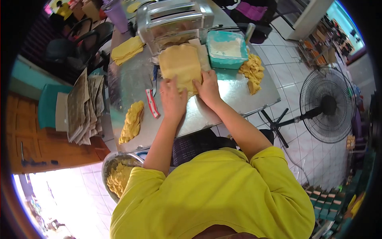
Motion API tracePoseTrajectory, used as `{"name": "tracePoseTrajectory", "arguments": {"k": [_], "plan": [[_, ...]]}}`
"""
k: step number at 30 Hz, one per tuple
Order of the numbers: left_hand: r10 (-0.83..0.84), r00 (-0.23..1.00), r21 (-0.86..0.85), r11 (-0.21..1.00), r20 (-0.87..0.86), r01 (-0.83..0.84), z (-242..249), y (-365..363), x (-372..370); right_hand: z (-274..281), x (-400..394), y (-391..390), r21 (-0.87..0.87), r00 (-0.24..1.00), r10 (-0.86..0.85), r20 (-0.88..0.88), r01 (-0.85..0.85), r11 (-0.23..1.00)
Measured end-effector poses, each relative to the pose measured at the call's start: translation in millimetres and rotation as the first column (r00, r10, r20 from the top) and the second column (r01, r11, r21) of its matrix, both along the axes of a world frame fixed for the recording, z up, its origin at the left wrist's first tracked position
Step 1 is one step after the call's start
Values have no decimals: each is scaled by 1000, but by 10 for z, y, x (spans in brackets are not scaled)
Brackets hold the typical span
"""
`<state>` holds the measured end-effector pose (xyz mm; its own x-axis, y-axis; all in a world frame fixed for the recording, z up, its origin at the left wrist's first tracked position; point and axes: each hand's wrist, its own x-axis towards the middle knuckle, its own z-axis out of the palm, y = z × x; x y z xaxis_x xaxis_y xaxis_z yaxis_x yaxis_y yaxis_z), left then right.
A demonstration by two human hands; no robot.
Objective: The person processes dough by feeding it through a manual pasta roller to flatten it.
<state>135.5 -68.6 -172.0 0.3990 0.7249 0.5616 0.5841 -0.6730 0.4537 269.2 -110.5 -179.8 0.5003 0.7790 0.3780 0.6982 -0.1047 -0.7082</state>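
A flat yellow dough sheet (180, 65) lies on the metal table (234, 89), coming out below a silver roller machine (172, 22). My left hand (172, 97) presses on the sheet's near left edge, fingers spread. My right hand (207, 87) presses on its near right corner. Both hands rest flat on the dough, side by side.
A red-handled knife (152, 103) lies left of my left hand. Dough piles sit at the table's left front (132, 121), back left (127, 49) and right (253, 71). A teal flour tub (226, 48) stands right of the machine. A bowl of dough pieces (117, 175) and a floor fan (327, 105) stand below.
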Motion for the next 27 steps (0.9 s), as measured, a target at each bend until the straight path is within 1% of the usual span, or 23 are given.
{"name": "tracePoseTrajectory", "arguments": {"k": [1,2,4,6,7,9,10,11,12,13,14,15,16,17,18,19,20,21,22,23,24,26,27], "plan": [[-27,992,-79,997,-123,17,-14,-34,-16,-27,-34,18,20,1000,6,20,-7,1000],[4,993,-83,996,-120,-14,-21,-80,-23,-72,-46,35,16,999,37,22,-38,999],[41,978,-98,993,-204,-62,17,-120,-10,-138,-14,142,26,999,-19,-39,20,999],[49,975,-120,990,-217,-77,36,-137,-17,-152,-13,191,-2,998,-56,-22,56,998],[60,971,-140,986,-233,-95,42,-146,-17,-126,4,199,0,1000,-19,3,19,1000],[51,979,-179,980,-197,-88,55,-170,-27,-62,7,183,-15,991,34,-131,-36,999],[40,980,-158,985,-195,-72,61,-198,-40,-56,10,174,-11,927,50,-372,-58,998],[41,989,-125,990,-145,-60,53,-230,-36,50,-24,126,-20,856,84,-510,-109,994],[31,995,-95,995,-96,-40,47,-256,-37,67,-68,126,2,857,103,-504,-118,993],[33,995,-78,996,-94,-40,56,-289,-57,73,-107,114,16,719,71,-692,-83,996],[13,998,-121,992,-56,-20,64,-338,-70,79,-117,113,15,537,37,-843,-44,999],[-10,1000,-169,986,-21,6,87,-373,-72,151,-107,135,-3,410,28,-912,-76,997],[-23,999,-170,985,-26,18,109,-387,-85,202,-115,128,-4,406,22,-914,-64,998],[-87,990,-622,770,114,139,139,-401,-120,248,-132,111,93,276,98,-956,-32,995],[-70,965,-898,352,254,262,147,-409,-149,404,-184,85,185,143,181,-973,14,983],[-13,911,-911,11,412,412,115,-435,-174,533,-211,67,237,130,234,-963,2,972],[-18,916,-916,1,401,401,84,-467,-170,541,-229,91,229,120,226,-967,13,973],[81,763,-751,-143,641,645,70,-508,-141,576,-255,114,306,125,296,-947,66,950],[215,547,-498,-244,809,832,73,-537,-105,623,-291,122,384,137,368,-920,115,916],[229,499,-459,-207,836,864,91,-544,-64,682,-322,90,386,87,378,-922,117,915],[226,499,-459,-208,837,864,171,-521,-38,740,-343,60,389,89,380,-921,120,914],[317,356,-373,-8,879,928,305,-450,34,786,-379,-16,297,61,299,-952,-52,954],[386,271,-310,41,882,950,296,-391,45,743,-431,-32,283,74,285,-956,-34,958]]}}
